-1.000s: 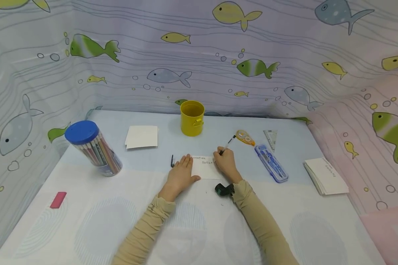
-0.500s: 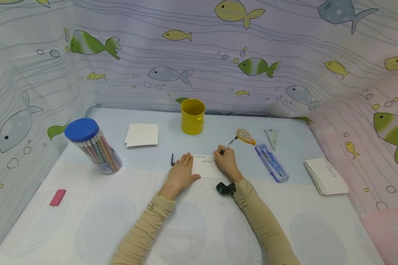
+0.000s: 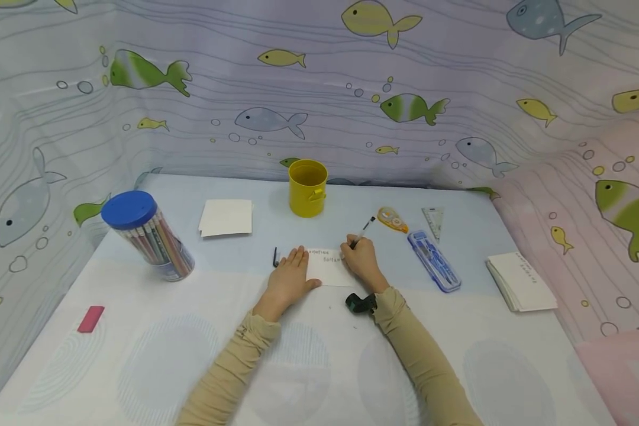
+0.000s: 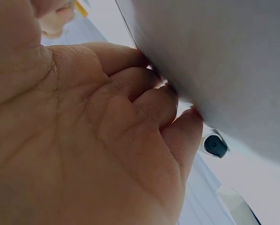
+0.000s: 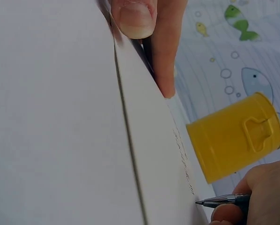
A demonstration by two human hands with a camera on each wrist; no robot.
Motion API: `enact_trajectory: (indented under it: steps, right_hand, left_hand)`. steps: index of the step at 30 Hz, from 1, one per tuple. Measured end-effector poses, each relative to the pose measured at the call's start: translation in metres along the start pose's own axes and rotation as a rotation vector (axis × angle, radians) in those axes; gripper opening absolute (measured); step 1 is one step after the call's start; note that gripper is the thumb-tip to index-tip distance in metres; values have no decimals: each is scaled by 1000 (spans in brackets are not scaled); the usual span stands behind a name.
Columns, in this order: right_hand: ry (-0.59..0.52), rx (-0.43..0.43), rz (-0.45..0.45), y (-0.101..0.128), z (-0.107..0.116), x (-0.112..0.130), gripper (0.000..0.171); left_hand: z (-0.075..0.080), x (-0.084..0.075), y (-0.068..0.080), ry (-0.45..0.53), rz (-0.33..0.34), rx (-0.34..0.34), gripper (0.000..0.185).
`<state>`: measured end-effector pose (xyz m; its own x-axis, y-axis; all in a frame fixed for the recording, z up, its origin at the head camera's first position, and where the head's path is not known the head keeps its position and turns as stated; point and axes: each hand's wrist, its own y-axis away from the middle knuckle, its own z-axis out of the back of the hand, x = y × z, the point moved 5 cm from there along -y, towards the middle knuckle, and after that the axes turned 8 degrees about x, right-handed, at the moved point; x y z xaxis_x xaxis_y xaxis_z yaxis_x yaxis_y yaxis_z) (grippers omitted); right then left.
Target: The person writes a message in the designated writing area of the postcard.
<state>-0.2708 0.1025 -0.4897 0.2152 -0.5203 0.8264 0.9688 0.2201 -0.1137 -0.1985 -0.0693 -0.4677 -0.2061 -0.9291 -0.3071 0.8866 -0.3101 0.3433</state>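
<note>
Near the surface's left edge a blue-lidded jar (image 3: pixel 148 236) holds coloured pencils; the yellow cup (image 3: pixel 308 188) by the back edge shows nothing inside. Mid-surface, the left hand (image 3: pixel 289 279) lies flat on the card (image 3: pixel 327 267), and the right hand (image 3: pixel 361 260) pinches the pen (image 3: pixel 363 231), unchanged since earlier.

**Fish cloth all around my tabletop**

In front of me the tabletop (image 3: pixel 309 367) lies under a pale cloth, light blue at the far end and white with faint round prints nearer me. A lavender curtain (image 3: pixel 319 106) printed with yellow, green and blue fish and bubbles closes off the back and left. On my right the same print turns pink (image 3: pixel 607 236). The light is soft and even.
</note>
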Motion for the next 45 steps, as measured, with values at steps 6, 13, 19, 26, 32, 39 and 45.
enact_trajectory:
  steps: [6, 13, 19, 26, 32, 39, 45]
  right_hand:
    - [-61, -12, -15, 2, -1, -3, 41]
    - [-67, 6, -14, 1, -1, -2, 41]
    - [-23, -18, -6, 0, -1, -2, 43]
    - [-86, 14, -20, 2, -2, -1, 41]
    - [-58, -6, -7, 0, -1, -2, 41]
    - [-117, -13, -17, 0, -1, -4, 40]
    - [-53, -4, -5, -1, -2, -3, 40]
  left_hand:
    - [-1, -1, 0, -11, 2, -5, 80]
    - [-1, 0, 0, -18, 7, -4, 80]
    - [-2, 0, -1, -16, -2, -9, 80]
    - [-4, 1, -1, -8, 15, 8, 81]
    - [-3, 0, -3, -18, 4, -5, 80]
    - [-1, 0, 0, -12, 14, 4, 80]
    - [2, -1, 1, -10, 2, -10, 80]
